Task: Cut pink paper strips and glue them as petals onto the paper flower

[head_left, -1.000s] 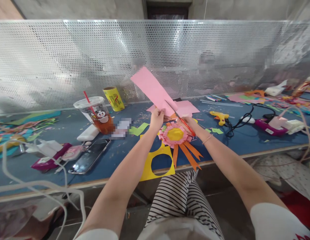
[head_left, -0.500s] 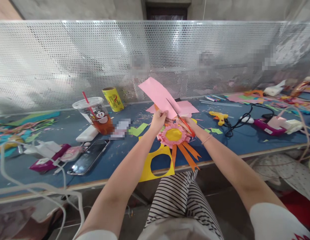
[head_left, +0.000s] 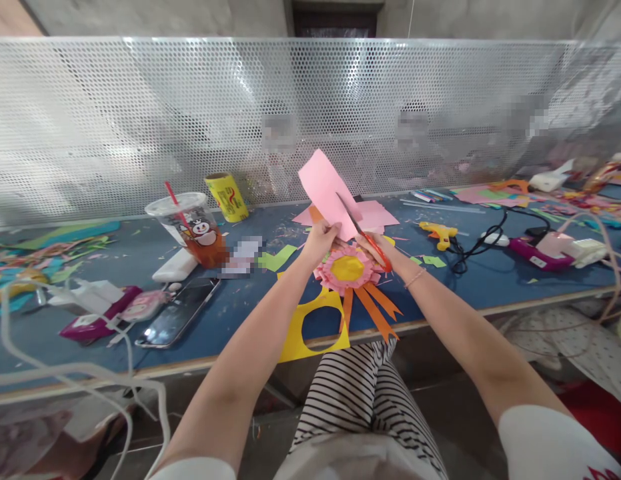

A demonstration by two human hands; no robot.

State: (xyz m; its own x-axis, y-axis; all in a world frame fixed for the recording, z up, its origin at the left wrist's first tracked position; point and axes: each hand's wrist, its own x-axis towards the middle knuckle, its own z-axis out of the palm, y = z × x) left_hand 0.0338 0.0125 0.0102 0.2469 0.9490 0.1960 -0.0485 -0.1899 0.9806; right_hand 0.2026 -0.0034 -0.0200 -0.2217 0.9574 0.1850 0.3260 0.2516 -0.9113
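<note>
- pinched in the left hand point(head_left: 323, 240), by thumb and fingers: the near end of the pink paper point(head_left: 320, 183), presumably to steady it close to the blades.
- closed round the red handles, the right hand point(head_left: 377, 247) has the scissors point(head_left: 359, 231), set right of the paper, likely for a clear line into it.
- pink paper: held up above the blue table point(head_left: 250, 300), far end free and slightly bowed, seemingly raised to give the blades room beneath.
- blades: one dark blade lies over the paper, pointing far and left; its mate is hidden, so how wide they stand cannot be told.
- rosette point(head_left: 347, 269): pink, ruffled, yellow-centred, just on the near side of the hands; orange ribbons point(head_left: 374, 313) trail towards the near edge.
- yellow sheet point(head_left: 293, 333): left of the ribbons, pierced by a large round hole.
- pink sheets point(head_left: 379, 213): beyond the hands, perhaps laid there for easy reach.
- glue gun point(head_left: 440, 235): yellow, lying to the right.
- drink cup point(head_left: 205, 233) and phone point(head_left: 180, 313): left, probably placed clear of the elbows.
</note>
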